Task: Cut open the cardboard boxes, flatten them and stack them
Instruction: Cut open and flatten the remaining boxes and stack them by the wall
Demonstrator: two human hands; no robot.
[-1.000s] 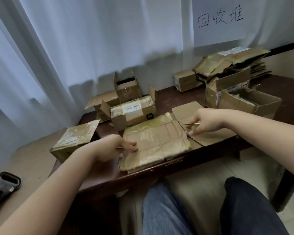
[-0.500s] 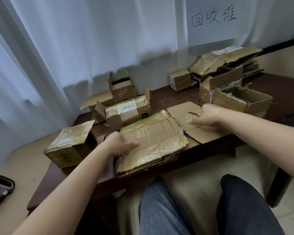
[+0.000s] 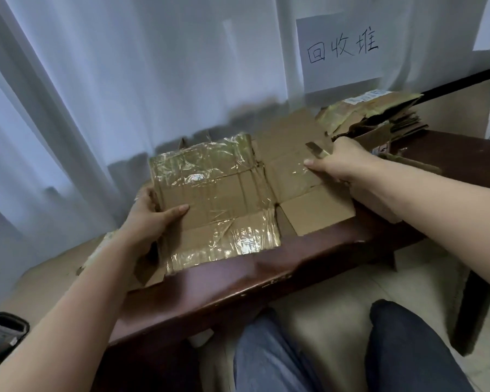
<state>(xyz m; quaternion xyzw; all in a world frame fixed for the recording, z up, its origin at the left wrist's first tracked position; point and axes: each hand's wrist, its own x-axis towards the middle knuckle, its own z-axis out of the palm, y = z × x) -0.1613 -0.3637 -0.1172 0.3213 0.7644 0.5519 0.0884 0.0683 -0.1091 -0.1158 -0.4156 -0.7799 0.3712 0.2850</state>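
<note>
A flattened cardboard box (image 3: 218, 199), brown with shiny yellowish tape over it, is lifted and tilted up off the dark wooden table (image 3: 266, 281). My left hand (image 3: 150, 219) grips its left edge, thumb on top. My right hand (image 3: 343, 162) holds its right flap and also a small blade (image 3: 316, 149) that sticks out past the fingers. The raised sheet hides the boxes behind it.
A pile of flattened boxes (image 3: 374, 114) lies at the back right under a white paper sign (image 3: 341, 52) with handwriting. White curtains hang behind the table. A dark object (image 3: 0, 335) lies on the floor at the lower left. My knees are below the table's front edge.
Both hands have raised the flattened box from lying flat on the table to tilted up in front of me. The view has moved closer, so the boxes behind are now hidden.
</note>
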